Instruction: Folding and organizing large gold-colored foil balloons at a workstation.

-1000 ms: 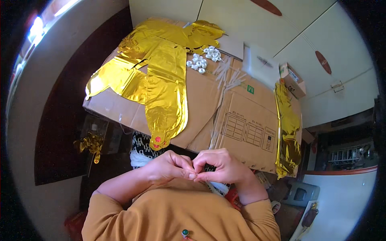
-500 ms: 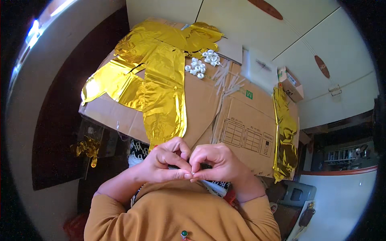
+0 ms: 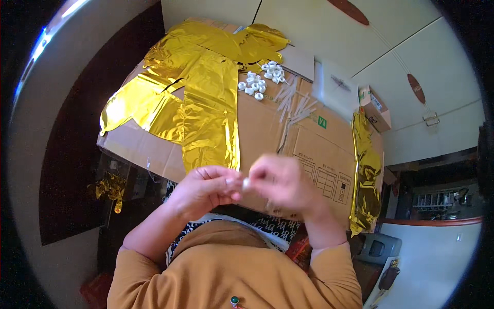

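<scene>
Just above the near edge of a cardboard box, my two hands work close together. The thumb and fingers of my left hand [image 3: 208,189] are pinched at a small white roll [image 3: 246,183], much like the white ribbon rolls on the box. My right hand [image 3: 283,183] is beside it, fingers curled but smeared by motion, so its grip is unclear. Two small heaps of white ribbon rolls [image 3: 253,85] lie farther back. Right of them are thin translucent strips [image 3: 294,100]. Gold foil sheets [image 3: 208,113], perhaps flat balloons, spread over the left side.
The cardboard box [image 3: 262,129] serves as a work surface. Folded gold foil [image 3: 366,175] lies along its right edge, near a small open carton [image 3: 374,108]. A clear plastic bag [image 3: 334,90] lies at the back. Crumpled gold foil [image 3: 109,191] hangs lower left. Pale cabinet doors [image 3: 401,46] stand behind.
Both hands have moved up and away from my body, toward the box. The fingertips, pressed together before, are now slightly apart with the white roll showing between them.
</scene>
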The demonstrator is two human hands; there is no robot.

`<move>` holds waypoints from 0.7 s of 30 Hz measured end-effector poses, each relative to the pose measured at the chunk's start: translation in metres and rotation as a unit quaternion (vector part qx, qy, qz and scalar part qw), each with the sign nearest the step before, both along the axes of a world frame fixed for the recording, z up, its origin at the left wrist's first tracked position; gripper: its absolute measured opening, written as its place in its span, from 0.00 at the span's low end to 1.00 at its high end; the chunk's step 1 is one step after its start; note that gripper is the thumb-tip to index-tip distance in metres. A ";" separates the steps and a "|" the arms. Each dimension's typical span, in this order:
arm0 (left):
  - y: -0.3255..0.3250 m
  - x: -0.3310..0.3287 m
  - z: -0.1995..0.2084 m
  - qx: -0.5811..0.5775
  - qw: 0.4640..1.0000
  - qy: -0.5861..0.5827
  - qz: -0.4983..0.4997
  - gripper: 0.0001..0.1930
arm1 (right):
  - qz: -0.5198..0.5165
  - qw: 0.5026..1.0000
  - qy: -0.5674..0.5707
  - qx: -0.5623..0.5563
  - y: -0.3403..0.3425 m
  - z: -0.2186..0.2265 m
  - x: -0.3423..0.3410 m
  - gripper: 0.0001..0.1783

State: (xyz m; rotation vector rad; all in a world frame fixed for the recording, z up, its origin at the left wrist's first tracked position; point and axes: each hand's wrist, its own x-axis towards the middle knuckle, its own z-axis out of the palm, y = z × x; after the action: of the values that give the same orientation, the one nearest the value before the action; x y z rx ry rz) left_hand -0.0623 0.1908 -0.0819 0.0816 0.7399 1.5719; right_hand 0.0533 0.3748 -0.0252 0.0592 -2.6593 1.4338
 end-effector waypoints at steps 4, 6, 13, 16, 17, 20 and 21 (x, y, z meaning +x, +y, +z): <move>-0.003 0.002 0.011 0.002 0.990 0.100 0.103 0.16 | -0.236 0.964 -0.058 -0.109 0.093 -0.048 -0.062 0.05; -0.011 0.004 0.000 0.026 0.991 0.115 0.071 0.17 | -0.273 0.958 -0.060 -0.060 0.128 -0.066 -0.087 0.05; -0.030 0.012 -0.007 0.018 0.976 0.202 0.081 0.14 | -0.294 0.929 -0.165 0.150 0.143 -0.087 -0.149 0.08; -0.031 0.013 0.001 0.013 0.971 0.230 0.060 0.13 | -0.316 0.923 -0.128 0.181 0.157 -0.102 -0.150 0.10; -0.031 0.014 0.002 0.012 0.969 0.239 0.055 0.13 | -0.324 0.924 -0.110 0.171 0.151 -0.096 -0.143 0.11; -0.034 0.016 -0.001 0.027 0.960 0.273 0.058 0.12 | -0.361 0.928 -0.070 0.052 0.143 -0.077 -0.104 0.14; -0.037 0.016 0.001 0.011 0.951 0.303 0.056 0.11 | -0.374 0.924 -0.074 -0.010 0.135 -0.060 -0.083 0.14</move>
State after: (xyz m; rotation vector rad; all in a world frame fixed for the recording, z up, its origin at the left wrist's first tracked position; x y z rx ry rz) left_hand -0.0466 0.1539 -0.0814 0.5684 1.2194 1.6771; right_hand -0.0302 0.5103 -0.0856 -0.9855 -2.3301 1.2106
